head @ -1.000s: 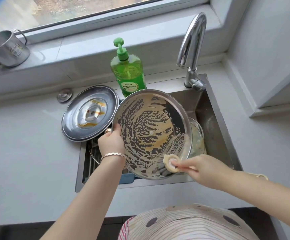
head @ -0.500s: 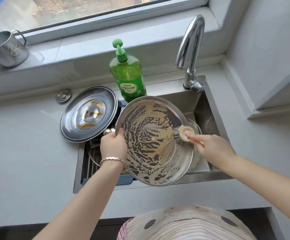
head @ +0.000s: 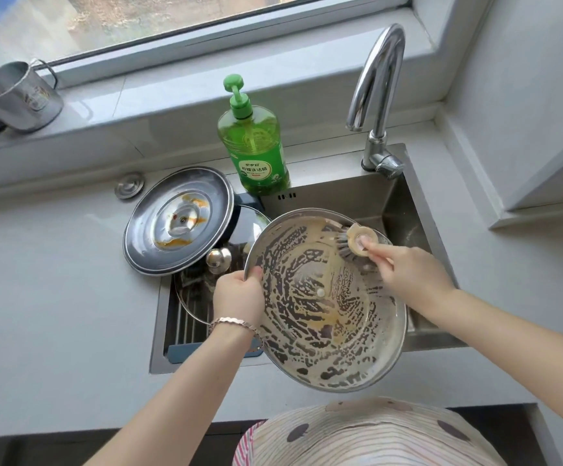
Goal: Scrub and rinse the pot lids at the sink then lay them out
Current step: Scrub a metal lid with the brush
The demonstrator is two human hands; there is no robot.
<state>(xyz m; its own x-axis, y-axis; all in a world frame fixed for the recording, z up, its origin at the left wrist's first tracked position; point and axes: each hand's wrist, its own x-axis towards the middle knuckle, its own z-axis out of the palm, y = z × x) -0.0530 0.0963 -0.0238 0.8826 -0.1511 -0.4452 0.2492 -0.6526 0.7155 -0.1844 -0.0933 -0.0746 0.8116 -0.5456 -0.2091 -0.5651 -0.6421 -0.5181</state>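
A large steel pot lid [head: 320, 317], underside up and smeared with brownish suds, is tilted over the sink [head: 418, 213]. My left hand [head: 238, 295] grips its left rim. My right hand [head: 407, 274] holds a round dish brush [head: 354, 243] with its bristles pressed on the lid's upper right edge. A second steel lid [head: 177, 220] with orange stains lies upside down across the sink's left corner. Below it a glass lid [head: 192, 297] with a metal knob [head: 218, 258] rests on the rack in the sink.
A green dish-soap bottle [head: 254, 146] stands behind the sink, next to the curved tap [head: 377, 95]. A steel mug [head: 14, 95] sits on the windowsill at the left. A small metal cap [head: 129, 185] lies on the white counter [head: 54, 280].
The brush has travelled from the lid's lower edge up along its right side to the upper right rim. The lid has dropped lower and closer to me.
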